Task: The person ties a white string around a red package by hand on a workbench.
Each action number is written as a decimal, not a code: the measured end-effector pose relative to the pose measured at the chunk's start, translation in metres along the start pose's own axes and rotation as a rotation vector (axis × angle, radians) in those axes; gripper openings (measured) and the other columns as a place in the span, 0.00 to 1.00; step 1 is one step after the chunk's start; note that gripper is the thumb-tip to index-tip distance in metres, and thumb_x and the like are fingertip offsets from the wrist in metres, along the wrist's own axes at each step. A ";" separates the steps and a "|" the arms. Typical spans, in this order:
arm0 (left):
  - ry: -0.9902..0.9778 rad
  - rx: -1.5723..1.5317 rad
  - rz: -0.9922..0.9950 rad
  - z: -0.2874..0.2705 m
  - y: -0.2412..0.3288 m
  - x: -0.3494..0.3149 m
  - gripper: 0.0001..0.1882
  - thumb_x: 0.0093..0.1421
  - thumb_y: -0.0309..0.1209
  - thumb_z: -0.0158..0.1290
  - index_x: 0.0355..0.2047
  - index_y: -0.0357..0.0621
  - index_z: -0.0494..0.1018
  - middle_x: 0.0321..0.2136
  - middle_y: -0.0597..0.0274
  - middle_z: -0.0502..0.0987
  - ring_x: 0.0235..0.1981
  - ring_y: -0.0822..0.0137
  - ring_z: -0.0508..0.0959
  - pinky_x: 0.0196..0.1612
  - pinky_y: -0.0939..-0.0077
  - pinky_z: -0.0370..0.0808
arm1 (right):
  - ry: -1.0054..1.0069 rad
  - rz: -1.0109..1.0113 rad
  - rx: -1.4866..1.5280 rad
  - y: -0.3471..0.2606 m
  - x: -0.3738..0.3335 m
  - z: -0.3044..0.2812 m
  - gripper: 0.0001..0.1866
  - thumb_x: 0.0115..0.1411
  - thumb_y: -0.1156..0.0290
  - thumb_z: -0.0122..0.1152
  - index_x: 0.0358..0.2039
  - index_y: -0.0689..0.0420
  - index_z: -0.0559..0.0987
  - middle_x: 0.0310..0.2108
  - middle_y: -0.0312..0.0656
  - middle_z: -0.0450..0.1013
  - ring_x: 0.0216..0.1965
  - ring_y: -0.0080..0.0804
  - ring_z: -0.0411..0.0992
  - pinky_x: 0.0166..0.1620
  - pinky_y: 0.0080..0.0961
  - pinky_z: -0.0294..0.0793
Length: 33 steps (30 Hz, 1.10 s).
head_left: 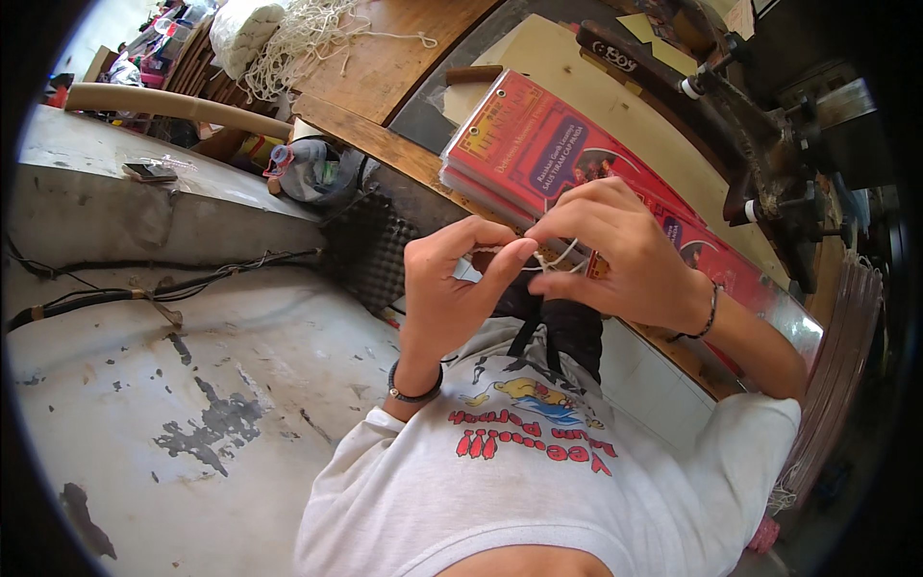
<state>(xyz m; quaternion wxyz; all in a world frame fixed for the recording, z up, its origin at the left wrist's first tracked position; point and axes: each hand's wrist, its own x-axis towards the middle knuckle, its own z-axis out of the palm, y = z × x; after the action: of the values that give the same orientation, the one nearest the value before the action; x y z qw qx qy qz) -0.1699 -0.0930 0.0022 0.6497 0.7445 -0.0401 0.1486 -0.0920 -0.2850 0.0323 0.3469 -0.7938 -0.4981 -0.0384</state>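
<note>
A thin white string (pixel 560 262) is stretched and looped between my two hands, in front of my chest. My left hand (pixel 452 274) pinches it between thumb and forefinger. My right hand (pixel 620 245) grips the string too, its fingertips meeting those of the left and its thumb below; part of the loop is hidden behind the fingers. Just beyond my hands lies a stack of red printed sheets (pixel 495 159) with metal eyelets in the corner. A second red stack (pixel 740 279) lies to its right, partly behind my right forearm.
A black metal machine (pixel 760 154) stands at the right of the wooden table (pixel 375 77). Loose white strings (pixel 308 48) lie at the far left of the table. A bagged bin (pixel 322 173) stands near the grey ledge (pixel 221 216). Bundled sheets (pixel 846 327) stand at far right.
</note>
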 end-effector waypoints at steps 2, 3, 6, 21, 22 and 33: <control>0.020 0.009 -0.030 0.000 -0.001 -0.003 0.05 0.58 0.21 0.60 0.29 0.31 0.76 0.22 0.66 0.75 0.25 0.81 0.71 0.29 0.86 0.68 | 0.011 0.010 0.169 0.008 0.004 0.012 0.08 0.54 0.69 0.70 0.32 0.56 0.80 0.27 0.37 0.77 0.34 0.35 0.73 0.43 0.33 0.68; 0.036 0.015 -0.046 -0.001 -0.002 -0.004 0.05 0.58 0.21 0.61 0.29 0.31 0.76 0.22 0.66 0.75 0.25 0.81 0.71 0.29 0.86 0.68 | 0.011 0.023 0.201 0.008 0.005 0.012 0.07 0.55 0.70 0.69 0.32 0.56 0.80 0.27 0.37 0.77 0.33 0.35 0.73 0.43 0.33 0.68; -0.053 0.135 0.055 -0.013 -0.006 -0.003 0.05 0.56 0.23 0.63 0.32 0.35 0.79 0.24 0.62 0.79 0.24 0.76 0.76 0.28 0.84 0.71 | -0.006 0.035 0.268 0.012 0.001 0.013 0.06 0.55 0.73 0.68 0.32 0.57 0.80 0.27 0.38 0.76 0.32 0.36 0.73 0.42 0.32 0.68; 0.005 0.250 0.203 -0.025 -0.015 -0.001 0.11 0.49 0.16 0.64 0.35 0.36 0.80 0.29 0.58 0.81 0.27 0.69 0.80 0.29 0.80 0.75 | -0.021 -0.024 0.221 0.018 0.001 0.011 0.05 0.59 0.74 0.63 0.31 0.59 0.76 0.27 0.42 0.73 0.32 0.41 0.71 0.41 0.34 0.69; 0.006 0.260 0.212 -0.025 -0.014 0.000 0.11 0.49 0.16 0.64 0.35 0.36 0.80 0.29 0.58 0.81 0.27 0.69 0.80 0.29 0.80 0.75 | -0.024 -0.021 0.223 0.018 0.001 0.011 0.05 0.60 0.74 0.63 0.31 0.59 0.76 0.27 0.42 0.73 0.32 0.41 0.71 0.41 0.34 0.69; 0.063 0.270 0.266 -0.030 -0.009 0.000 0.08 0.52 0.18 0.63 0.33 0.36 0.79 0.27 0.58 0.81 0.26 0.70 0.78 0.27 0.80 0.72 | -0.033 -0.025 0.266 0.020 0.000 0.011 0.04 0.60 0.73 0.62 0.31 0.59 0.77 0.27 0.41 0.74 0.32 0.40 0.71 0.42 0.33 0.68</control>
<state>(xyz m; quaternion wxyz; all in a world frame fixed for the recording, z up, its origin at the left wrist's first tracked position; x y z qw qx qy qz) -0.1725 -0.0627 -0.0033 0.5193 0.8080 -0.0975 0.2606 -0.0785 -0.2840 0.0137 0.4402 -0.7352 -0.5142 0.0368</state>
